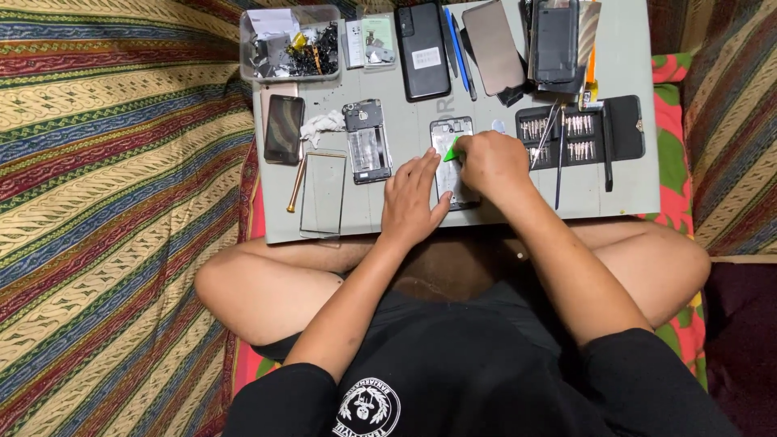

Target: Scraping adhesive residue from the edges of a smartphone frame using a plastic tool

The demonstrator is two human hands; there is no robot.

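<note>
The left hand (pixel 414 198) lies flat, fingers extended, pressing the lower part of an opened phone (pixel 452 155) near the front edge of the grey work board (pixel 631 65). The right hand (pixel 491 162) is closed around a green pry pick (pixel 451 150), its tip on the phone. A black bit case (pixel 623 129) lies toward the board's right edge. A phone frame (pixel 367 140) lies left of the hands.
</note>
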